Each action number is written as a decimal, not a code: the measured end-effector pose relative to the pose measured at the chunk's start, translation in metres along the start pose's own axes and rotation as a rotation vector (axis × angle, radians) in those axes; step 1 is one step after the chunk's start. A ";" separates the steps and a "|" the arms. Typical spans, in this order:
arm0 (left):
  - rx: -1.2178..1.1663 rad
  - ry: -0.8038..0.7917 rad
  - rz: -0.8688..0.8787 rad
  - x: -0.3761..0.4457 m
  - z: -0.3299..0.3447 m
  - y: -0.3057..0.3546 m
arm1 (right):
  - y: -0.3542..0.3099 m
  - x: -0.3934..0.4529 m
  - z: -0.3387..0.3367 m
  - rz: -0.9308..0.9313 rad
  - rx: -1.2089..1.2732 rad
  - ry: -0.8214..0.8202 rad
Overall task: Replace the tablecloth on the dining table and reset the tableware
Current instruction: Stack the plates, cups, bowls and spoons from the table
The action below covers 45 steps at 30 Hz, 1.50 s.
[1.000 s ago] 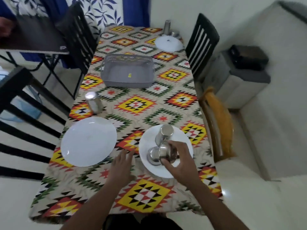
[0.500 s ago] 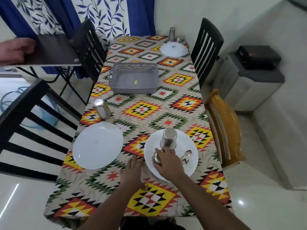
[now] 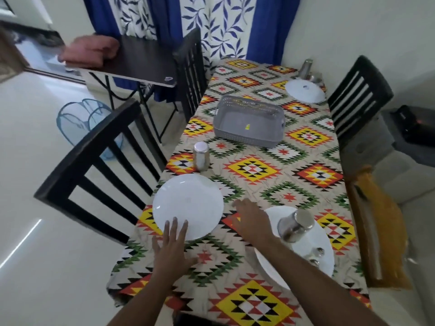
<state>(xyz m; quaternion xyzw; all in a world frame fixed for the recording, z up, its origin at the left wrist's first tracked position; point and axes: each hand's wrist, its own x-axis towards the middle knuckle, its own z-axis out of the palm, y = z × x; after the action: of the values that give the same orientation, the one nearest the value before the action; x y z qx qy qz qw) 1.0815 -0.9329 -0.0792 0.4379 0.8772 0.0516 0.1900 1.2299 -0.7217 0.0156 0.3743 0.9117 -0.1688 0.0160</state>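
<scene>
A geometric patterned tablecloth [image 3: 254, 170] covers the dining table. My left hand [image 3: 173, 245] lies flat with fingers spread, its fingertips on the near rim of a white plate [image 3: 188, 203]. My right hand [image 3: 251, 220] hovers with straight fingers over the cloth between that plate and a second white plate [image 3: 324, 252], holding nothing. On the second plate stand two steel tumblers [image 3: 295, 225] and small steel pieces [image 3: 315, 255]. Another steel tumbler [image 3: 201, 156] stands beyond the left plate. A third plate [image 3: 304, 91] and a tumbler [image 3: 306, 69] sit at the far end.
A grey plastic basket [image 3: 249, 121] sits mid-table. Black chairs [image 3: 98, 170] stand along the left side, and another black chair [image 3: 360, 95] and a yellow-cushioned chair [image 3: 379, 234] on the right. A small black side table [image 3: 141, 62] holds a folded red cloth [image 3: 91, 50].
My right hand let go of the steel tumbler on the right plate and moved left over the cloth. My left hand slid left onto the left plate's rim. The view swung left.
</scene>
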 end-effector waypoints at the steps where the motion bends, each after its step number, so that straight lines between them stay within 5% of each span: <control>1: 0.014 -0.009 0.007 0.002 0.003 -0.008 | -0.016 0.028 -0.006 0.005 0.086 -0.027; 7: 0.018 -0.001 0.046 0.009 0.019 -0.018 | -0.084 0.190 -0.033 0.083 0.212 0.099; 14: 0.009 0.106 0.081 0.007 0.028 -0.021 | -0.084 0.269 0.004 0.055 0.036 -0.065; 22: -0.001 0.032 0.055 0.004 0.018 -0.020 | -0.045 0.116 -0.031 -0.007 0.414 0.155; 26: -0.034 -0.008 0.027 0.005 0.014 -0.008 | 0.005 0.005 -0.065 0.161 0.613 0.344; 32: 0.075 0.043 0.189 0.002 0.023 0.027 | 0.067 -0.097 -0.111 0.381 0.483 0.606; 45: 0.222 -0.101 0.095 -0.017 0.015 0.062 | 0.128 -0.091 -0.086 0.384 0.250 0.262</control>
<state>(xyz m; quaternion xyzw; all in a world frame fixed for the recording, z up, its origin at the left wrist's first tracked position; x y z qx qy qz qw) 1.1431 -0.9091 -0.0723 0.4996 0.8450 -0.0590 0.1816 1.3916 -0.6710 0.0731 0.5580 0.7905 -0.2239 -0.1169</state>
